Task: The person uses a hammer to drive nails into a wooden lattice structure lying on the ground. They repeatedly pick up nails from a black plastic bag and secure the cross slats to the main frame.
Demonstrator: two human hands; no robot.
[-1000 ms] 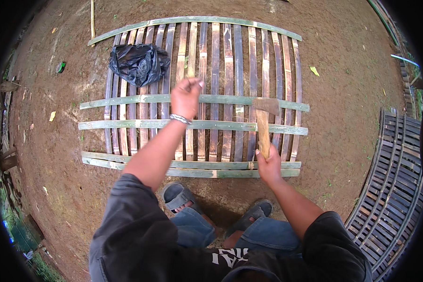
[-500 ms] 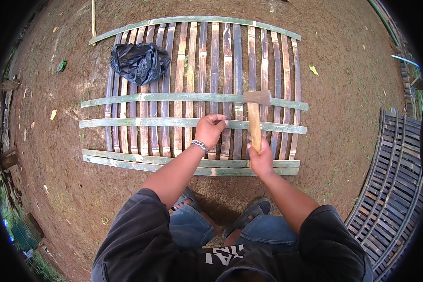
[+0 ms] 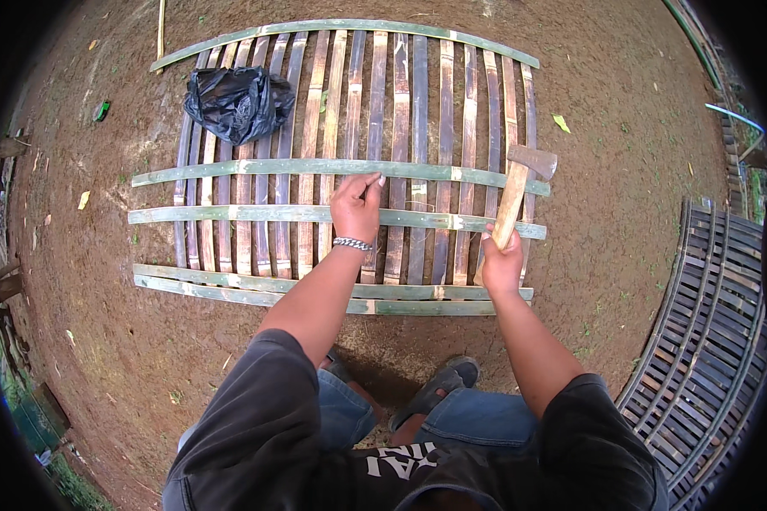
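Note:
A bamboo slat panel (image 3: pixel 400 111) lies on the ground before me, its dark upright strips crossed by green bamboo strips. My left hand (image 3: pixel 357 209) is over the panel's middle, fingers pinched together at the upper of the two middle cross strips (image 3: pixel 273 170). Whatever those fingertips hold is too small to make out. On the right, my right hand (image 3: pixel 503 260) grips the wooden handle of a hammer (image 3: pixel 511 200). The hammer's rusty metal head is raised over the panel's right side, apart from my left hand.
A crumpled black plastic bag (image 3: pixel 239 104) rests on the panel's upper left. Two green strips (image 3: pixel 315 294) run along its near edge, close to my feet. Another slatted bamboo panel (image 3: pixel 699 332) lies at the right. A small green object (image 3: pixel 101 111) sits on the dirt at left.
My left hand has shifted from the lower middle strip up and left to the upper one. The hammer has swung away to the right with my right hand. The whole view has shifted slightly.

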